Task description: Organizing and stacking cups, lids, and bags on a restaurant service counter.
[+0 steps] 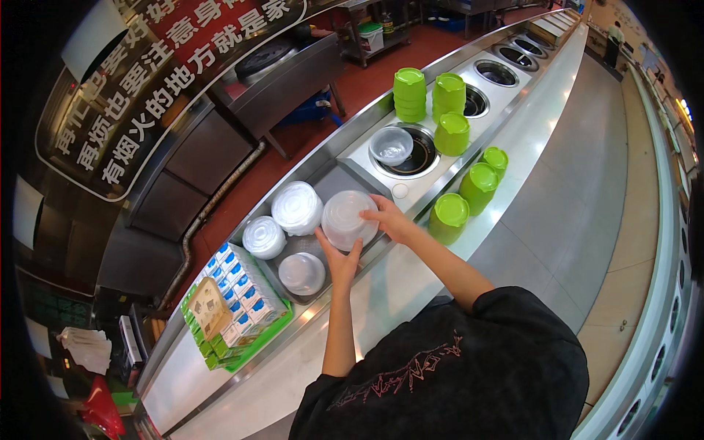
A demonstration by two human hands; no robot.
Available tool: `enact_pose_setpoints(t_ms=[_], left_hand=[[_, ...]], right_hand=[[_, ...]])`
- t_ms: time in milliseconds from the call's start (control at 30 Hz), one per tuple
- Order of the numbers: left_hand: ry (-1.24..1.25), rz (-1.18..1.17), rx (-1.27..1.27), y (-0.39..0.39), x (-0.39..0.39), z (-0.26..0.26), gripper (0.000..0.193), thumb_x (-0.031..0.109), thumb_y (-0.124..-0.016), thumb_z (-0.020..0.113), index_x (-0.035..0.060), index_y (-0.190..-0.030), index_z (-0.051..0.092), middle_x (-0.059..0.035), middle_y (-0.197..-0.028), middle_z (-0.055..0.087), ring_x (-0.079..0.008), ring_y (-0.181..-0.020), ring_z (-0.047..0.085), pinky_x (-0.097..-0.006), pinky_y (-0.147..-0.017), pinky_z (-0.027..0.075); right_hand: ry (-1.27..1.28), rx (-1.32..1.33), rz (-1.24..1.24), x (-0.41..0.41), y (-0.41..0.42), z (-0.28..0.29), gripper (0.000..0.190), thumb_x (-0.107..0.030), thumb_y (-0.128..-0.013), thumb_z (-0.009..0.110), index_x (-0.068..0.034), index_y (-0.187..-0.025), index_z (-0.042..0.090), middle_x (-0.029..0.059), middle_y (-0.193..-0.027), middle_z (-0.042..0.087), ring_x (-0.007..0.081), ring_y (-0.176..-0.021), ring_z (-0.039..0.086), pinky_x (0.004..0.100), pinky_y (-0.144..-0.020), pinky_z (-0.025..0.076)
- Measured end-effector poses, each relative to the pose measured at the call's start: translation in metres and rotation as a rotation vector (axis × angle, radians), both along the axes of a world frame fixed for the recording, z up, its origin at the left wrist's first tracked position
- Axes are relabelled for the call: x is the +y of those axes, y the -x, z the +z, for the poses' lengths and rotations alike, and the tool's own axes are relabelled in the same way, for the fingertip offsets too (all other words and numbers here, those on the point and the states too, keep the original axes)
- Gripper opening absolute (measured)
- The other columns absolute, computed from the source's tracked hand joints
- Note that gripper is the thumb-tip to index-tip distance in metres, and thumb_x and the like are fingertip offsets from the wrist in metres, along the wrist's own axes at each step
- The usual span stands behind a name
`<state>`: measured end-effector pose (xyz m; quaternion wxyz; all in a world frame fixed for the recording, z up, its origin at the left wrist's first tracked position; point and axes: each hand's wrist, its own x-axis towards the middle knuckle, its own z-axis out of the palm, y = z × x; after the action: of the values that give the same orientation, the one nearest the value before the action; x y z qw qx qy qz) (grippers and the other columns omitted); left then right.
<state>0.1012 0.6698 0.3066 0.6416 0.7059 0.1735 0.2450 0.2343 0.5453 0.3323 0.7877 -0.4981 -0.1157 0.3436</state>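
Both my hands grip a stack of clear plastic bowls (350, 221) above a grey metal tray (348, 175). My left hand (342, 258) holds the stack's near lower side, and my right hand (385, 219) holds its right side with the thumb on top. A large stack of round clear lids (297, 208) stands in the tray just left of the bowls, beside a smaller stack of lids (264, 237). Another stack of clear bowls (302, 274) is at the tray's near end. One clear bowl (391, 146) lies over a round black cooker well (418, 157).
Stacked lime-green containers (409, 94) stand on the steel counter; more green containers (449, 219) stand along its white ledge (495, 209). Left of the tray are small white-and-blue boxes (247, 291) in a green crate (275, 330). More round wells (496, 73) extend beyond. A person (614, 44) stands far off.
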Motion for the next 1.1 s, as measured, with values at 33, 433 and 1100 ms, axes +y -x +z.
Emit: enact_pose_setpoints(t_ms=[33, 433, 1100], left_hand=[[-0.123, 0.037, 0.083, 0.000, -0.003, 0.003, 0.115, 0.027, -0.073, 0.079, -0.0054, -0.148, -0.002, -0.0267, -0.154, 0.007, -0.0347, -0.144, 0.012, -0.0410, -0.116, 0.013], [-0.308, 0.039, 0.294, 0.002, -0.007, -0.014, 0.113, 0.033, -0.073, 0.078, -0.0091, -0.146, 0.004, -0.0297, -0.151, 0.014, -0.0387, -0.142, 0.016, -0.0431, -0.116, 0.015], [-0.191, -0.029, 0.248, -0.004, 0.003, -0.039, 0.109, 0.031, -0.074, 0.078, -0.0095, -0.146, 0.008, -0.0294, -0.150, 0.020, -0.0384, -0.140, 0.023, -0.0423, -0.115, 0.021]], right_hand=[[-0.103, 0.125, -0.014, -0.004, -0.005, 0.003, 0.101, -0.027, -0.067, 0.086, 0.005, -0.143, 0.028, 0.0188, -0.130, 0.049, 0.0253, -0.121, 0.050, 0.0360, -0.099, 0.043], [0.916, -1.404, -0.299, -0.098, -0.097, 0.054, 0.093, -0.012, -0.064, 0.078, -0.004, -0.144, 0.031, 0.0159, -0.116, 0.050, 0.0332, -0.111, 0.050, 0.0403, -0.091, 0.042], [1.226, -1.501, -0.138, -0.076, -0.138, 0.013, 0.051, -0.015, -0.077, 0.069, -0.007, -0.125, 0.053, 0.0150, -0.113, 0.062, 0.0315, -0.105, 0.058, 0.0444, -0.088, 0.044]])
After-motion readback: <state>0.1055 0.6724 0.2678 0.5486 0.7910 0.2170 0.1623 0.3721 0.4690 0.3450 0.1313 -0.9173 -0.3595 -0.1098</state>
